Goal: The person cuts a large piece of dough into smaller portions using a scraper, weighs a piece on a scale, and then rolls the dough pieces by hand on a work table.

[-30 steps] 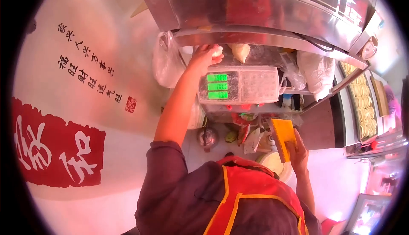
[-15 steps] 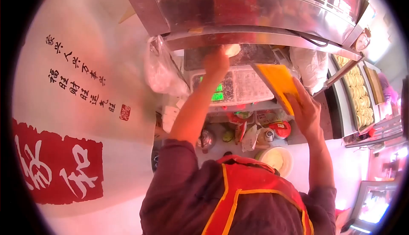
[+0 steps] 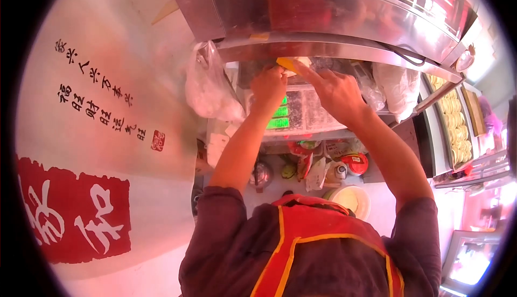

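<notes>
On the dusty platform of a digital scale [image 3: 323, 113] with green digits, a pale lump of dough [image 3: 305, 61] shows partly behind a yellow dough scraper [image 3: 286, 63]. My right hand [image 3: 340, 92] is closed around the scraper, which slants toward my left fingers; much of it is hidden by the hand. My left hand [image 3: 269, 87] is at the dough's left side with its fingers curled in. It appears to pinch the dough, though the fingertips are partly covered. Both hands are close together over the scale, under the edge of a metal cabinet.
A steel cabinet [image 3: 334, 12] overhangs the scale. Plastic bags hang at the left [image 3: 212, 90] and right [image 3: 397, 87]. Below are packets, a red-lidded container [image 3: 355, 163] and a white tub [image 3: 356, 200]. A tray of pale rounds [image 3: 455, 122] stands far right.
My right hand has brought the scraper from the right, where it was raised, leftward to the dough beside my left hand. The left hand has shifted slightly toward me.
</notes>
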Available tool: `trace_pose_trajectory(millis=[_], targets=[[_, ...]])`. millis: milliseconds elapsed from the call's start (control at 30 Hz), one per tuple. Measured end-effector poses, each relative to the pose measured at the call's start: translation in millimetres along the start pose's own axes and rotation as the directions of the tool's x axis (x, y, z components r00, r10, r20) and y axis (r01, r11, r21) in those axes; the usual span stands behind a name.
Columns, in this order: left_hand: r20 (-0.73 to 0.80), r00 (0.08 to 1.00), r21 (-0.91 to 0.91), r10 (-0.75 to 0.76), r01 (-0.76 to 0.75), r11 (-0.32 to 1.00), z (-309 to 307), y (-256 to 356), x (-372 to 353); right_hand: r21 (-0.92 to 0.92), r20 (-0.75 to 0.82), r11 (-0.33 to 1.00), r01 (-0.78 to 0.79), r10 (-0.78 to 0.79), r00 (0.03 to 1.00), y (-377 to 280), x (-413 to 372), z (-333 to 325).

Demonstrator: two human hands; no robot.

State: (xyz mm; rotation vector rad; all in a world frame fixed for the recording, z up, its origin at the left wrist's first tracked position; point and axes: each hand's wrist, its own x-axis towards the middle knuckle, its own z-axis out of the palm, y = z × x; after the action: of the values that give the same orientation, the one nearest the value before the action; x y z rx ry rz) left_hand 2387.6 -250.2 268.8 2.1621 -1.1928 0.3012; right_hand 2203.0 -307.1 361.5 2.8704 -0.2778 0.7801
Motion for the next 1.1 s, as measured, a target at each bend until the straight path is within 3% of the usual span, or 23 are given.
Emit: trace_pose_trajectory(millis=[233,333,433,467,533,600,667,700,767,867,900,1000,1100], targets=[[0.14,0.984,-0.042,-0.107,0.114,0.993,-3,-5,7,0.004,0.173,1.0,-0.002,0.001,0.985,-3,34,11],[0.089,0.994,-0.065,-0.071,0.077,0.995,-1,-14,7,-0.031,0.312,0.999,-0.015,0.023,0.95,-2,26,-19],[0.016,0.997,-0.146,-0.069,0.071,0.987,-7,-21,1,-0.085,0.383,0.996,-0.008,0.04,0.923,11,5,-54],[0.075,0.991,-0.288,-0.111,0.128,0.949,-16,-23,-2,-0.106,0.387,0.994,-0.006,0.046,0.921,17,-3,-65],[0.209,0.964,-0.536,-0.166,0.255,0.804,-51,-17,-14,-0.067,0.286,0.995,-0.07,0.086,0.954,22,-21,-91],[0.419,0.866,-0.779,-0.273,0.497,0.381,-60,-24,-26,0.016,0.22,0.991,-0.136,0.129,0.967,20,-41,-116],[0.582,0.749,-0.811,-0.317,0.563,-0.159,-66,-34,-39,0.087,0.195,0.973,-0.216,0.196,0.961,18,-66,-121],[0.64,0.722,-0.765,-0.262,0.568,-0.303,-69,-38,-42,0.11,0.195,0.959,-0.26,0.235,0.952,18,-77,-118],[0.657,0.707,-0.747,-0.262,0.562,-0.355,-71,-40,-43,0.136,0.272,0.916,-0.377,0.332,0.903,20,-96,-116],[0.646,0.74,-0.73,-0.187,0.526,-0.437,-67,-48,-37,0.219,0.17,0.91,-0.351,0.319,0.932,23,-125,-101],[0.634,0.759,-0.723,-0.15,0.512,-0.464,-66,-51,-35,0.217,0.219,0.882,-0.419,0.374,0.901,21,-131,-102],[0.619,0.771,-0.754,-0.152,0.528,-0.391,-67,-53,-31,0.252,0.189,0.86,-0.444,0.406,0.894,16,-144,-103],[0.647,0.758,-0.699,-0.082,0.547,-0.46,-67,-56,-27,0.232,0.328,0.788,-0.57,0.489,0.809,12,-154,-110]])
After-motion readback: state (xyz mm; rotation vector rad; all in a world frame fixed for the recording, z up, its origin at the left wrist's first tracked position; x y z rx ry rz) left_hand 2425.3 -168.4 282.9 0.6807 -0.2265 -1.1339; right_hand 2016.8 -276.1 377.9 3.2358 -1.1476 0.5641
